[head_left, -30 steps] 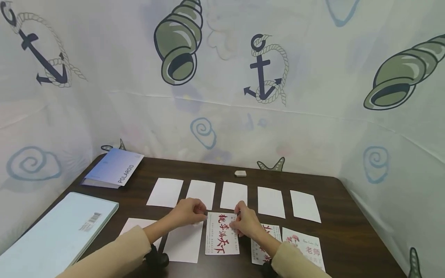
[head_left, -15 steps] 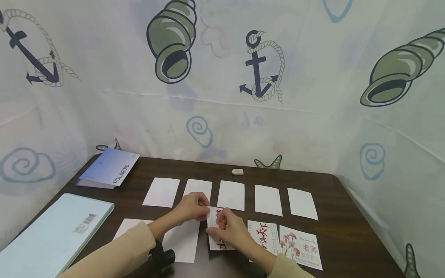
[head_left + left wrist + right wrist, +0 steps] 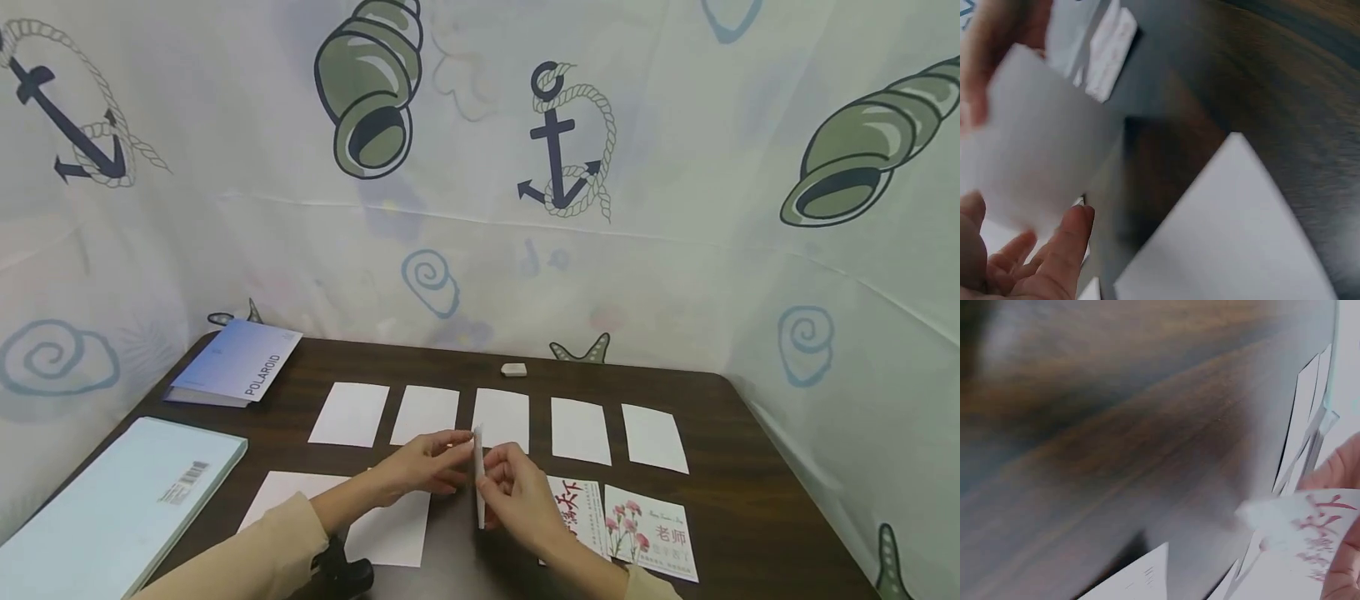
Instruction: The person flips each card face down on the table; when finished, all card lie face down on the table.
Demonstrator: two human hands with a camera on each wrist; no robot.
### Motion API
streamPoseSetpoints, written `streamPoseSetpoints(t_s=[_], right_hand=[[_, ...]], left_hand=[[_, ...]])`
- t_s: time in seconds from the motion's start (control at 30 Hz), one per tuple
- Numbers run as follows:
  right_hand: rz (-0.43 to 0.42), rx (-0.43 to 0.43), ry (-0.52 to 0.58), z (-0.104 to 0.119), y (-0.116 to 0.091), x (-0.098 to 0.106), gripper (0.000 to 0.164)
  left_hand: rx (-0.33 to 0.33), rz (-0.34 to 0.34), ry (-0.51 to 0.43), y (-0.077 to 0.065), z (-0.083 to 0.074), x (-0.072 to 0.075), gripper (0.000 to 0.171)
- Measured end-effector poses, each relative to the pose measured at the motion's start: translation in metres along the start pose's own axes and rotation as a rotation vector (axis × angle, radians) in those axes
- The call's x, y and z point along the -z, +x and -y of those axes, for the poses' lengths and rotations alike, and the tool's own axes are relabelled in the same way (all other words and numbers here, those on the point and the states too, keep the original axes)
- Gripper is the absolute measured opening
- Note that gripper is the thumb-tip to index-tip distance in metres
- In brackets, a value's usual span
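Observation:
My right hand (image 3: 525, 504) pinches a card (image 3: 479, 487) that stands on edge above the table, between my two hands. Red Chinese writing shows on one side of this card in the right wrist view; its back looks plain white in the left wrist view. My left hand (image 3: 423, 467) is at the card's left side with fingers loosely extended; whether they touch it is hard to tell. To the right lie a card with red writing (image 3: 576, 508), partly behind my right forearm, and a flower card (image 3: 651, 533). Two white cards (image 3: 397, 532) lie by my left arm.
Several white cards (image 3: 348, 415) form a row farther back, with a white eraser (image 3: 513, 369) behind them. On the left are a blue POLAROID folder (image 3: 236, 362) and a pale blue box or book (image 3: 127, 500). A patterned cloth (image 3: 480, 275) hangs behind the table.
The card with red writing has risen off the table and turned from face-up to edge-on. My left fingers have loosened from its edge, while my right hand has taken hold of it.

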State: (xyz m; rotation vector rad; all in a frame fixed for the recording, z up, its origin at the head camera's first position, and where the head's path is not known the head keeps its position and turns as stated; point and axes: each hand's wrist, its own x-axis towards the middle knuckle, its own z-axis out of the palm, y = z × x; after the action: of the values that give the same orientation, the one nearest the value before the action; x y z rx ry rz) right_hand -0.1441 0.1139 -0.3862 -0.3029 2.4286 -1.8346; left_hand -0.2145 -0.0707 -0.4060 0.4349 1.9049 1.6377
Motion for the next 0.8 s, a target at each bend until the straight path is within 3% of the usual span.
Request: streamPoseSetpoints(t_s=[0.07,0.17,0.27,0.33,0.43,0.57,0.8], right_hand=[[-0.027,-0.007,0.052,0.000,-0.004,0.005,0.023],[-0.055,-0.037,0.089,-0.005,-0.008,0.011,0.026],[-0.063,-0.097,0.068,-0.015,-0.011,0.017,0.028],[-0.052,-0.130,0.047,-0.023,-0.012,0.021,0.029],[-0.011,-0.172,0.004,-0.032,-0.013,0.026,0.028],[0.058,-0.206,-0.068,-0.041,-0.014,0.030,0.026],[0.133,-0.228,-0.151,-0.047,-0.013,0.032,0.023]], left_hand=[[-0.006,-0.046,0.044,-0.001,0.004,-0.002,0.065],[-0.028,-0.174,0.143,-0.001,0.007,-0.004,0.062],[-0.052,-0.280,0.234,-0.002,0.007,-0.005,0.052],[-0.071,-0.315,0.305,-0.002,0.007,-0.005,0.046],[-0.094,-0.319,0.415,-0.001,0.009,-0.006,0.040],[-0.129,-0.273,0.553,0.001,0.012,-0.010,0.036],[-0.139,-0.238,0.679,0.001,0.014,-0.017,0.032]])
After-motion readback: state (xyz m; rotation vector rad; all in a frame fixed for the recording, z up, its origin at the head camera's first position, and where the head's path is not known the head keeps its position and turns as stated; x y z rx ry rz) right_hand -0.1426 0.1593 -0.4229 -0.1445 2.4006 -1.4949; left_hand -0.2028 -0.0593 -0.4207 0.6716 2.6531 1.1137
